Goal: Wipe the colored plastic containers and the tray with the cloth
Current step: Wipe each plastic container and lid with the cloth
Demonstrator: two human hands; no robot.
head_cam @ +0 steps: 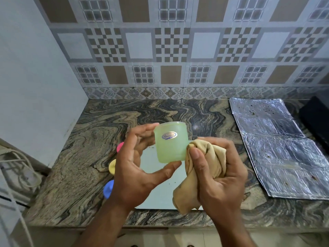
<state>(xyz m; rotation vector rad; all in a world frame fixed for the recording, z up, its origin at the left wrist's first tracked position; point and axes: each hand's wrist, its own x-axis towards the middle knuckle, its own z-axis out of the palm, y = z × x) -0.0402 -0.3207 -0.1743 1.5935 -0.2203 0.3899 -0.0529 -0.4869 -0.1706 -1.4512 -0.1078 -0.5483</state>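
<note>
Two bare forearms reach in from the near edge, and the hands meet above the middle of the marbled counter (74, 157). On the left, the left hand (137, 168) holds a pale green cup (170, 142) upright in the air, its thumb curled under the base and its fingers wrapped round the far left side. An oval sticker on the cup faces the camera. On the right, the right hand (217, 173) grips a bunched tan cloth (204, 168), the thumb pinning a fold of it against the cup's right side, so the cloth touches the cup low down. One loose end of the cloth hangs toward the near edge of the counter.

Below both hands a pale flat tray (156, 191) lies on the counter, mostly hidden by them. Along its left edge three more coloured pieces peek out past the left hand: a pink one (120, 146) farthest, a yellow one (112, 167) in the middle, and a blue one (108, 188) nearest. Too little of them shows to tell what shape they are.

Well to the right, a creased sheet of foil (277, 148) lies flat on the counter, with a dark object (315, 118) at its far right. Patterned tiles (170, 43) cover the wall behind.
</note>
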